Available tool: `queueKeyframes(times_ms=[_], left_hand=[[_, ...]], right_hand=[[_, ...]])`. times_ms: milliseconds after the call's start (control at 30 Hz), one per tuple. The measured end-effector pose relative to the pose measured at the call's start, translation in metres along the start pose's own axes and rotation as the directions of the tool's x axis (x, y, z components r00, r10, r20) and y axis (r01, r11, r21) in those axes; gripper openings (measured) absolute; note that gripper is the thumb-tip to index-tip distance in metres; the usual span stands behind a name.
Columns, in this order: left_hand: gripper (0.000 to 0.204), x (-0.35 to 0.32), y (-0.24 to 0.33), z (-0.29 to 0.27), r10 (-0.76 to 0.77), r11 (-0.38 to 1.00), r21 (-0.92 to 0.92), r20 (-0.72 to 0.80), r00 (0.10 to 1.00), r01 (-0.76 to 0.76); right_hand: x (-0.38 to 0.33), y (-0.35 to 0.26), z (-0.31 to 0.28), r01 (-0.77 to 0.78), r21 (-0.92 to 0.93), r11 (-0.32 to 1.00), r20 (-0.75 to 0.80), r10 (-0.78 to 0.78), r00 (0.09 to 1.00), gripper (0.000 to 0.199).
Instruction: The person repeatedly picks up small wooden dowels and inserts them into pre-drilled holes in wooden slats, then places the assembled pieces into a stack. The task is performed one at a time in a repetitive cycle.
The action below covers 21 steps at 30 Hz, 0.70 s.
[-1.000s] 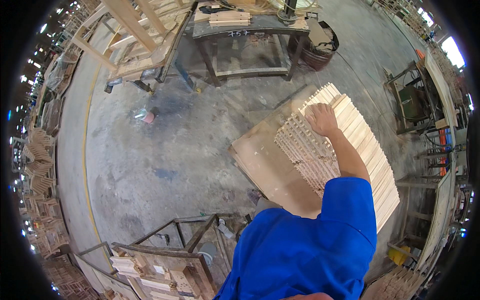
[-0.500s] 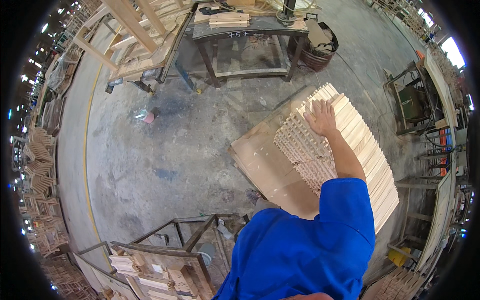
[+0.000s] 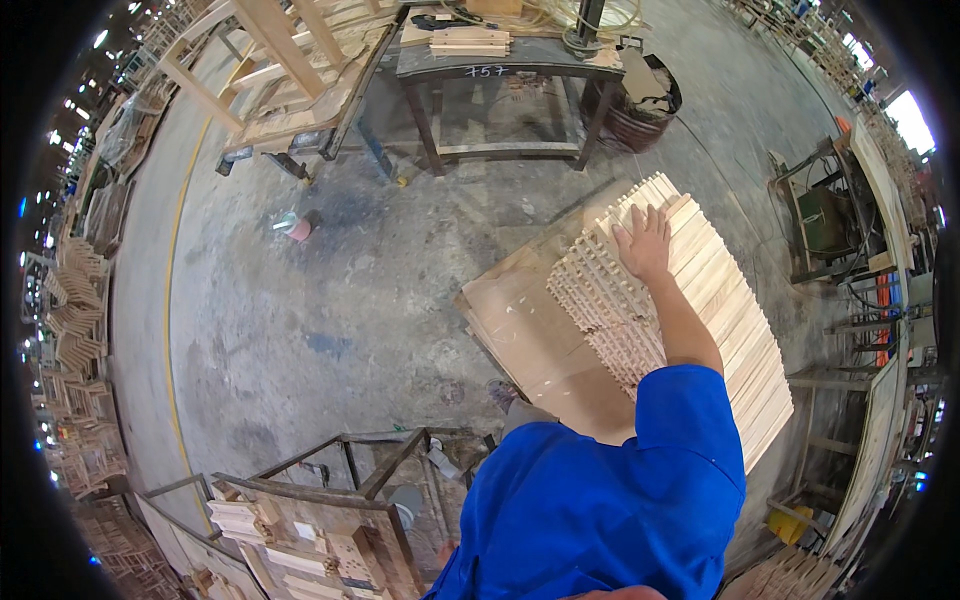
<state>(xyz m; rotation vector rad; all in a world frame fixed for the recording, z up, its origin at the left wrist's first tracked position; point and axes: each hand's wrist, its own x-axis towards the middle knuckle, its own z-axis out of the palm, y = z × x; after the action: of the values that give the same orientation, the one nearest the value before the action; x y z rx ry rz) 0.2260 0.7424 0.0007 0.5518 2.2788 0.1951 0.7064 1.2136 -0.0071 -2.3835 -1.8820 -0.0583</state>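
Note:
My right hand lies palm down on a large stack of pale wooden slats, near its far end. Its fingers are stretched out and a little apart, and the thumb points left. The slats lie side by side in rows; their notched ends face left. A brown board lies under the stack on the floor. Of my left hand only a sliver of skin shows beside my blue shirt, near the lower edge; its fingers are hidden.
A dark metal table and a rusty drum stand ahead. Wooden frames rest on a bench at far left. A worktable with wood pieces is at lower left. A pink cup-like container sits on the floor.
My right hand has shifted slightly on the slats, toward me. A sliver of my left hand now shows beside my shirt. The whole view has moved a little.

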Motion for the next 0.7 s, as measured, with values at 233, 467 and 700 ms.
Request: queueKeyframes(times_ms=[233,467,700], left_hand=[[0.028,-0.007,-0.034,-0.001,-0.048,0.995,-0.086,0.011,0.999,0.049],[0.027,-0.021,-0.107,-0.007,-0.110,0.943,-0.310,0.042,0.993,0.118],[0.027,-0.058,-0.224,0.014,-0.205,0.871,-0.444,0.064,0.977,0.212]], right_hand=[[-0.111,-0.109,0.034,0.493,0.281,0.824,-0.129,-0.476,0.870,0.060],[-0.282,-0.195,0.076,0.428,0.649,0.629,0.474,-0.774,0.419,0.052],[-0.401,-0.228,0.050,0.559,0.582,0.591,0.635,-0.760,0.142,0.056]])
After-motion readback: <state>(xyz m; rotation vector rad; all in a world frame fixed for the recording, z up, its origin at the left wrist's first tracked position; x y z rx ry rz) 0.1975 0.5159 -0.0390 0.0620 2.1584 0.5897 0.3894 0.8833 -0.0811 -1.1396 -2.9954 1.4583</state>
